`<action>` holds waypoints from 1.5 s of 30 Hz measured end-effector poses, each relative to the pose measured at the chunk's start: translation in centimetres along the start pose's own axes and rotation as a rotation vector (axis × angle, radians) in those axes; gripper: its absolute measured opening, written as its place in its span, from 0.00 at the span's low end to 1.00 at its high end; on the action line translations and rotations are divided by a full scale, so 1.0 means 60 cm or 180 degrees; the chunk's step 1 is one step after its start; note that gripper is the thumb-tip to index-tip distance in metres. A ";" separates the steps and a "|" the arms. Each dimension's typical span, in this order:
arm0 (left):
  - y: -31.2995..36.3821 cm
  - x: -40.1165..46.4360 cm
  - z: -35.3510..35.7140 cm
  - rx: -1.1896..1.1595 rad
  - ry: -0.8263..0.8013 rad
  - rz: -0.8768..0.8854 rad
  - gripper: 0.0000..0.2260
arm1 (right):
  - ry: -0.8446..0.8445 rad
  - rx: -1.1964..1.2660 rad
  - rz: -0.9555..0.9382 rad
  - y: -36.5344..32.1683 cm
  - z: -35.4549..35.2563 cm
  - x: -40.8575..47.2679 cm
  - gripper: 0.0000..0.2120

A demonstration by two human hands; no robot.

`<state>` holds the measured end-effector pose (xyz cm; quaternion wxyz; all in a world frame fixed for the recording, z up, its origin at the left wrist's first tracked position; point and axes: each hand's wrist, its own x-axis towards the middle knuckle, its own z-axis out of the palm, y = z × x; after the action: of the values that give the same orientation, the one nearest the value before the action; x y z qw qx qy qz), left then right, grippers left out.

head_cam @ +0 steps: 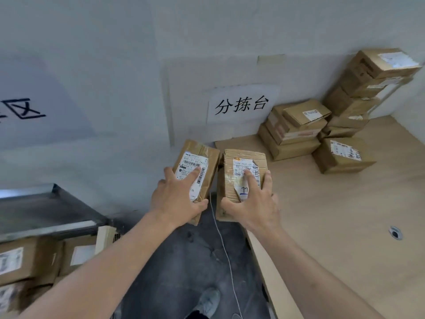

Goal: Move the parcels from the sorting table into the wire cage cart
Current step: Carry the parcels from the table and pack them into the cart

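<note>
My left hand grips a small brown parcel with a white label, held in the air over the gap between table and cart. My right hand grips a second taped brown parcel with a torn label, at the left edge of the wooden sorting table. The two parcels are side by side, almost touching. Part of the cart shows at the lower left as a dark metal frame, with several labelled boxes inside.
More brown parcels are stacked at the table's back right, a low pile and a tall stack against the wall, one single box in front. A paper sign hangs on the wall. A thin white cord hangs over the dark floor.
</note>
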<state>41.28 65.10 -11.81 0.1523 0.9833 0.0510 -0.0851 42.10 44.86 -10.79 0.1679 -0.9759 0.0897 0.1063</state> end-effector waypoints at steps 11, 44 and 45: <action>-0.213 -0.175 0.035 -0.0278 -0.0068 -0.0694 0.43 | -0.0499 -0.0365 -0.0481 -0.132 0.138 -0.148 0.52; -0.382 -0.602 0.163 -0.1480 0.0961 -0.4342 0.44 | -0.1916 -0.1351 -0.3743 -0.393 0.398 -0.387 0.51; -0.388 -0.617 0.170 -0.1525 0.0978 -0.4454 0.44 | -0.1945 -0.1382 -0.3818 -0.399 0.409 -0.404 0.51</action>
<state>0.50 81.27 -21.36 0.2634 0.6623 0.7013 -0.0105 19.51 78.92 -20.24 0.0167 -0.7950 -0.5379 0.2800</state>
